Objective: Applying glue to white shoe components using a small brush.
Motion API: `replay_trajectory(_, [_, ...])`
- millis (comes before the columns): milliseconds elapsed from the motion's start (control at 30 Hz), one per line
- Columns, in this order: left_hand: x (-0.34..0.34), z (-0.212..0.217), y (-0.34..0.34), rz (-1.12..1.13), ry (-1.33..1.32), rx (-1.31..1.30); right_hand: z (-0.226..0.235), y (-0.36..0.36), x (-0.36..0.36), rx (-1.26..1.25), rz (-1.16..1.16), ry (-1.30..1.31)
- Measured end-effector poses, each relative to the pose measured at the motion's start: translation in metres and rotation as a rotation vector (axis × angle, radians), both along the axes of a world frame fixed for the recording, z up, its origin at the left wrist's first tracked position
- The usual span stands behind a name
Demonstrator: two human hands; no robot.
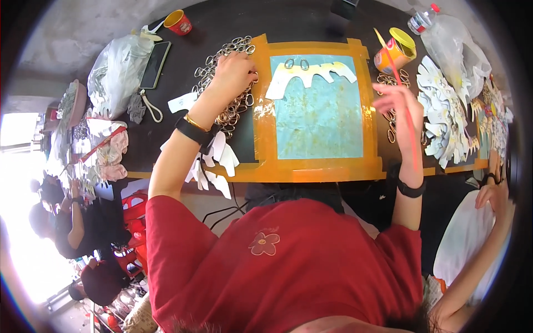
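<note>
While the blue rectangular sheet [319, 127], framed in shiny orange-brown tape [261, 130], serves as my clock's centre, with twelve at the table's far side, the white scalloped strip [280, 83] lies on it at twelve, two oval metal rings [289, 64] at its upper edge. The left hand [234, 73] is at ten, fingers bent down into a heap of silvery oval rings [230, 114]; I cannot tell whether they pinch one. At three, the right hand [398, 102] has its fingers loosely spread, with a slim red stick [408, 111] with a yellowish tip gripped across it.

The stick crosses in front of an orange printed tub [384, 60] with a yellow rim at two; its lettering is too small for me to read. Farther that way are a clear bottle [420, 22] with a red cap and red-and-white label, and a crumpled clear plastic bag [452, 44]. A red cup [177, 22] with yellow printing stands at ten.

The left forearm hides part of the heap; the right hand covers some of a second ring pile [405, 76]. White cut pieces [441, 111] fan out beyond at three. A black phone [155, 65] lies between nine and ten. At four, a co-worker's hand [490, 197] rests by pale cloth [463, 238].
</note>
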State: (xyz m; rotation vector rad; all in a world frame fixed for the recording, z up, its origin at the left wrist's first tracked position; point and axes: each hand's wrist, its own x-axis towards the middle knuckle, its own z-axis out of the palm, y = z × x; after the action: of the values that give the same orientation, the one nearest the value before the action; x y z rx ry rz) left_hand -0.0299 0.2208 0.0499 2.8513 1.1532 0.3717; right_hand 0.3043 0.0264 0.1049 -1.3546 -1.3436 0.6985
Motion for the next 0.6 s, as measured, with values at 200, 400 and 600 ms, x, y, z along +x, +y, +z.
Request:
replay_trajectory(200, [0.000,0.001,0.005,-0.016,0.032,-0.114,-0.007,0.027,-0.011,0.025,0.122,-0.047])
replay_trajectory(400, [0.026,0.033,0.000,0.047,-0.228,-0.588,-0.007,0.044,-0.025,0.142,0.062,-0.263])
replay_trajectory(600, [0.081,0.037,-0.015,-0.162,-0.569,-0.967,0.005,0.074,-0.047,0.094,0.168,-0.311])
